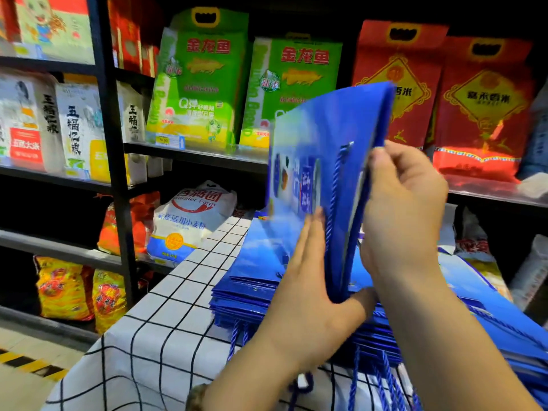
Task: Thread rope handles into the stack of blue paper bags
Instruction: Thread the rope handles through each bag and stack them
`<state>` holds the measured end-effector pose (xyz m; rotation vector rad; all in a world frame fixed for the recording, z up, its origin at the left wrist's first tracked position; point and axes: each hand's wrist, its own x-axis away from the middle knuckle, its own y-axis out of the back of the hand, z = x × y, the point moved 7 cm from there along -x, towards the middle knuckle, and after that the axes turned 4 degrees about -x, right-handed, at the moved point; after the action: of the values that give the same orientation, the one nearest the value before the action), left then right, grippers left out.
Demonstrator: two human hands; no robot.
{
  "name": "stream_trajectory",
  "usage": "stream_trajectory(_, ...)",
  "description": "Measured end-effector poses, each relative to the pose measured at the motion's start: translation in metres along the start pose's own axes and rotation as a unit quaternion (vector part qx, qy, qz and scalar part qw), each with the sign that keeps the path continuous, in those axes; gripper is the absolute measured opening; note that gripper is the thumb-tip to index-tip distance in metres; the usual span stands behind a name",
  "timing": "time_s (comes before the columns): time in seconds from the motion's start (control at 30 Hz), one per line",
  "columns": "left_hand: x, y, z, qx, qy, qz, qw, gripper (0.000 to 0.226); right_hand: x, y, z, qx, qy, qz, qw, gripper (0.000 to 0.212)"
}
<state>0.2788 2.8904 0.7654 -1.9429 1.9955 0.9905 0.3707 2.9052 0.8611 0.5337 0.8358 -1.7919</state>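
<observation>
lower centre, the left hand [308,292] lies flat-fingered on the raised bag [326,129], thumb seemingly clamping behind. the right hand [406,209] pinches its right edge. a rope handle [333,197] dangles on it. beneath, the stack [246,280] sits on a checked table [166,321], with shelves [192,152] behind.

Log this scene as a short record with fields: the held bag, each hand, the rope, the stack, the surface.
Held item: upright blue paper bag, raised above the stack
Left hand: straight fingers flat on the bag's printed face, thumb round its lower edge
Right hand: pinches the bag's edge near the rope's top end
Rope: twisted blue rope handle hanging down the bag's face
Stack: flat blue paper bags, some ropes dangling
Surface: white tablecloth with black grid
Background: black shelves of printed food sacks
</observation>
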Motion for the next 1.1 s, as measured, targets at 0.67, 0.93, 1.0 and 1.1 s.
stream_trajectory(0.67,-0.008,0.033,0.056,-0.395,0.009,0.243,0.886,0.043,0.025,0.057,-0.017,0.731,0.038,0.202,0.65,0.019)
stream_trajectory(0.93,-0.005,0.044,0.048,-0.278,0.029,0.287,0.916,0.04,0.07,0.0,-0.087,0.409,-0.099,0.498,0.758,0.034)
stream_trajectory(1.0,-0.002,0.061,0.051,-0.273,0.045,0.256,0.926,0.038,0.068,0.005,-0.09,0.404,-0.099,0.472,0.777,0.034)
stream_trajectory(1.1,0.001,0.086,0.051,-0.314,0.04,0.204,0.926,0.025,0.067,0.008,-0.09,0.355,-0.098,0.452,0.812,0.017)
